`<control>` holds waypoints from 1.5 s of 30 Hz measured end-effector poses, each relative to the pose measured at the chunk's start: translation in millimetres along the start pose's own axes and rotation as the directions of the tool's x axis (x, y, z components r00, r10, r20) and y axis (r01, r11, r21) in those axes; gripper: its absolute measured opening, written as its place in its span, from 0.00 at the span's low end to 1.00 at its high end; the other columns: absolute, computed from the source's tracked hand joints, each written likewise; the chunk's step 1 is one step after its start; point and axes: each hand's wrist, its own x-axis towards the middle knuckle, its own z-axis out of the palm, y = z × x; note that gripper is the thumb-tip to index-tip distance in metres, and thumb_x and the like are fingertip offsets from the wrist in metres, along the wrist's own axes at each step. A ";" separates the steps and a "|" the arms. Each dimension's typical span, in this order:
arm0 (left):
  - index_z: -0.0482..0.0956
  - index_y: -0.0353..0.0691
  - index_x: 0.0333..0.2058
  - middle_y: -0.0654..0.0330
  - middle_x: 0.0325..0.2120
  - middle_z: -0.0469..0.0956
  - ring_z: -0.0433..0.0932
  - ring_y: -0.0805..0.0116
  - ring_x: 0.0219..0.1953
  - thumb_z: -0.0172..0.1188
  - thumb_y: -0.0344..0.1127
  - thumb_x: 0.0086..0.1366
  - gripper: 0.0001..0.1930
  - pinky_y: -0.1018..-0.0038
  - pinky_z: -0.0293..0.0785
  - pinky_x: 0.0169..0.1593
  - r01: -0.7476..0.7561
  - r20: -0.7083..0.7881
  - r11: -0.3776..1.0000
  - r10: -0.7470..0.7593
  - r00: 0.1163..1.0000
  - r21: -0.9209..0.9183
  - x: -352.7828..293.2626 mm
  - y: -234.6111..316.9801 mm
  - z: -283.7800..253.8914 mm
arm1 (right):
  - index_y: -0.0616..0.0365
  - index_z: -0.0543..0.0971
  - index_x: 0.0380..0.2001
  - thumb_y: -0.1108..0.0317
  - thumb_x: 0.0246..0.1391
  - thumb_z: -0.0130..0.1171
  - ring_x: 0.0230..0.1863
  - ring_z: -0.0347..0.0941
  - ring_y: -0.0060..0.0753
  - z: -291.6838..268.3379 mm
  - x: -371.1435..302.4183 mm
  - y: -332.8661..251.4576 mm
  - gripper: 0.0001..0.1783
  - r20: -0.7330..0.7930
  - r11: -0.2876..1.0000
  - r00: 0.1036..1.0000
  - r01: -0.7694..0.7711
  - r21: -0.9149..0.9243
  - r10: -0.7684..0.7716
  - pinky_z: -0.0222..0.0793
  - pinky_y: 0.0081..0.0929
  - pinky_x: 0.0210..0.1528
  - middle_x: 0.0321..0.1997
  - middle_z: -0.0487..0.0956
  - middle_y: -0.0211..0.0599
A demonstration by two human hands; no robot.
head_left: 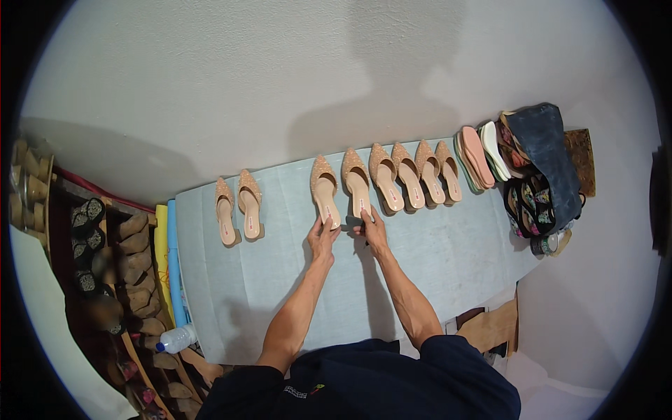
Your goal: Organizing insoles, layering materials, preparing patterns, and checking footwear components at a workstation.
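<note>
Both my arms reach forward over the pale table. My left hand (322,239) is closed on the heel end of a beige pointed mule (325,190). Beside it, my right hand (371,229) grips the heel end of a matching mule (355,183). The two shoes stand a little apart, toes toward the wall. To their right, several more beige mules (413,183) are lined up close together. On the left, a separate pair of the same mules (238,207) stands with toes pointing the same way.
Pink and white soles (477,159) stack at the table's right end, near a dark blue cover (542,140) over patterned shoes. Left of the table are yellow and blue rolls (173,252), a plastic bottle (176,339) and a rack of wooden shoe lasts (136,259).
</note>
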 end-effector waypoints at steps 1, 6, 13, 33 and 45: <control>0.67 0.29 0.62 0.53 0.48 0.77 0.82 0.58 0.47 0.63 0.36 0.69 0.28 0.64 0.82 0.56 0.000 0.010 1.000 -0.001 1.000 0.005 2.0 0.1 -0.9 | 0.49 0.64 0.70 0.51 0.68 0.55 0.28 0.79 0.24 1.0 2.2 0.0 0.32 -0.007 1.000 1.000 -0.008 0.002 0.008 0.77 0.21 0.31 0.49 0.80 0.38; 0.66 0.29 0.63 0.51 0.51 0.76 0.82 0.57 0.47 0.66 0.37 0.67 0.31 0.66 0.82 0.54 0.005 0.045 0.999 -0.007 0.999 0.050 -0.4 7.1 7.0 | 0.52 0.64 0.70 0.50 0.65 0.58 0.26 0.77 0.23 -10.7 4.4 5.9 0.35 -0.017 1.000 1.000 -0.011 -0.009 0.011 0.75 0.20 0.29 0.46 0.79 0.36; 0.67 0.32 0.62 0.51 0.46 0.76 0.80 0.64 0.35 0.63 0.51 0.67 0.34 0.71 0.81 0.38 -0.217 -0.561 0.976 0.199 0.803 0.036 -4.5 36.7 -78.8 | 0.63 0.82 0.43 0.49 0.65 0.59 0.20 0.68 0.17 -14.1 -45.4 43.6 0.24 -0.094 0.999 0.996 -0.008 -0.053 0.003 0.64 0.18 0.23 0.24 0.73 0.25; 0.66 0.26 0.61 0.48 0.58 0.68 0.80 0.53 0.48 0.70 0.36 0.63 0.33 0.63 0.84 0.51 -0.197 -0.234 0.971 0.162 0.959 -0.133 6.1 18.6 -45.0 | 0.64 0.85 0.41 0.52 0.63 0.61 0.22 0.67 0.18 -18.2 -93.6 75.2 0.22 -0.025 0.910 0.987 0.134 -0.391 -0.156 0.64 0.21 0.26 0.22 0.76 0.27; 0.66 0.31 0.61 0.53 0.48 0.75 0.81 0.64 0.39 0.70 0.45 0.63 0.35 0.70 0.84 0.40 -0.120 -0.235 0.992 0.105 0.966 -0.050 0.6 22.7 -30.1 | 0.64 0.85 0.41 0.52 0.62 0.63 0.23 0.65 0.17 -22.5 -90.9 82.6 0.22 -0.022 0.895 0.976 0.190 -0.403 -0.217 0.60 0.20 0.26 0.21 0.74 0.25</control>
